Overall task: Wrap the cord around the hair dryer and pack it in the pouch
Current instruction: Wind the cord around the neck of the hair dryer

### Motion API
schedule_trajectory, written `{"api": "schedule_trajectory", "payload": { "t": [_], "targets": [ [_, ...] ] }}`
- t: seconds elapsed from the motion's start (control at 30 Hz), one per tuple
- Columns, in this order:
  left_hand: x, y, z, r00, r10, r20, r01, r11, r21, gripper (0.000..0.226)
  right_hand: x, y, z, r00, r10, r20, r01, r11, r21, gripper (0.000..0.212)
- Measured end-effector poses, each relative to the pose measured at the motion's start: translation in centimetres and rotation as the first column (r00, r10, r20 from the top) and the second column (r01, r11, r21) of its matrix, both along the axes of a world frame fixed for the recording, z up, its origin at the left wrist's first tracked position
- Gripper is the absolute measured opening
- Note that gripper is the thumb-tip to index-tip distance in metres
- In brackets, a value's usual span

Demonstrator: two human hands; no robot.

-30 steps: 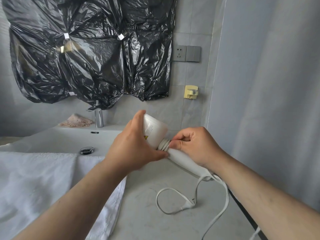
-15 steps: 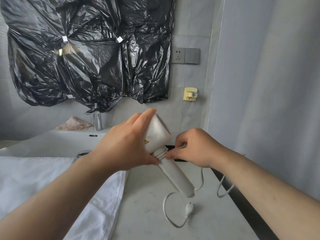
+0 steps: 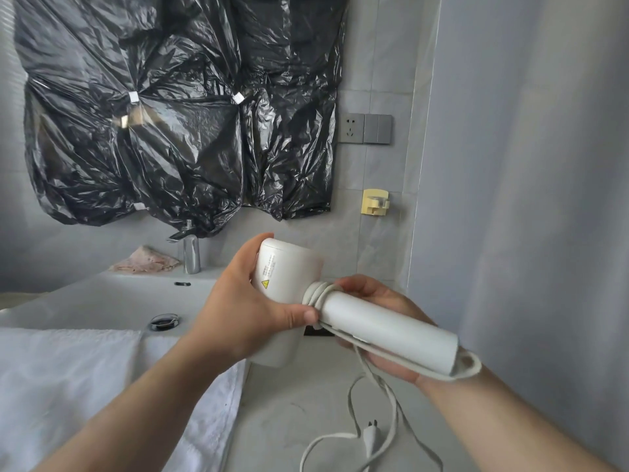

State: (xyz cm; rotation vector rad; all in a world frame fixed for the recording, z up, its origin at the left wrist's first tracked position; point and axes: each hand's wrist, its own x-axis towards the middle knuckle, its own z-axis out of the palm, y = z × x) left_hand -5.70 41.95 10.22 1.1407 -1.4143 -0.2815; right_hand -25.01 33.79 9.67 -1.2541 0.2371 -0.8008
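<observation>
Two hands are holding the hair dryer (image 3: 289, 267) above the bench (image 3: 289, 420): left hand (image 3: 252, 311) gripping its head, right hand (image 3: 384, 298) curling beneath the handle, pinning the cord (image 3: 316, 291) against it. Its handle is pointing down-right toward the right wrist.

Both forearms reach forward. Left hand (image 3: 245, 311) grips hair dryer (image 3: 384, 330) head, thumb forward; right hand (image 3: 384, 299) palm-up, fingers curled round handle.

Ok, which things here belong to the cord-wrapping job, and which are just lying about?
In the job: hair dryer, cord with its plug, left hand, right hand. No pouch shows.
Lying about: white towel, pink cloth, tap, wall socket, yellow hook.
</observation>
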Motion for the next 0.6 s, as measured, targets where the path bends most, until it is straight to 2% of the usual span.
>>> {"api": "schedule_trajectory", "payload": {
  "t": [0.03, 0.1, 0.2, 0.27, 0.3, 0.43, 0.53, 0.6],
  "targets": [
    [0.0, -0.1, -0.1, 1.0, 0.001, -0.03, -0.001, 1.0, -0.004, 0.123, 0.2, -0.1, -0.7, 0.998, 0.009, 0.057, -0.012, 0.998, 0.062, 0.048],
    [0.0, -0.4, -0.3, 0.998, 0.021, -0.061, -0.022, 1.0, -0.018, 0.112, 0.8, 0.2, -1.6, 0.99, 0.0, 0.139, -0.012, 0.996, 0.088, 0.053],
    [0.1, -1.1, -0.8, 0.993, 0.046, -0.111, -0.05, 0.998, -0.032, 0.097, 1.8, 0.9, -1.8, 0.992, -0.105, 0.077, 0.101, 0.994, 0.051, 0.027],
    [0.2, -1.4, -1.0, 0.989, 0.07, -0.133, -0.077, 0.996, -0.046, 0.102, 2.3, 1.5, -1.8, 0.98, -0.197, -0.034, 0.197, 0.98, -0.008, 0.012],
    [0.1, -1.5, -1.1, 0.984, 0.088, -0.153, -0.097, 0.994, -0.056, 0.104, 2.5, 1.8, -1.8, 0.968, -0.237, -0.077, 0.234, 0.971, -0.048, 0.01],
    [-0.4, -1.9, -0.7, 0.963, 0.181, -0.2, -0.205, 0.973, -0.107, 0.098, 3.1, 2.7, -2.8, 0.911, -0.369, -0.186, 0.299, 0.899, -0.318, 0.026],
    [-0.4, -2.2, -0.4, 0.934, 0.305, -0.188, -0.332, 0.934, -0.13, 0.109, 3.2, 2.7, -3.3, 0.851, -0.463, -0.248, 0.254, 0.777, -0.576, 0.02],
    [-0.2, -2.3, -0.3, 0.918, 0.341, -0.201, -0.371, 0.918, -0.138, 0.106, 3.0, 2.5, -3.5, 0.815, -0.504, -0.286, 0.225, 0.73, -0.646, 0.016]
  ]
}}
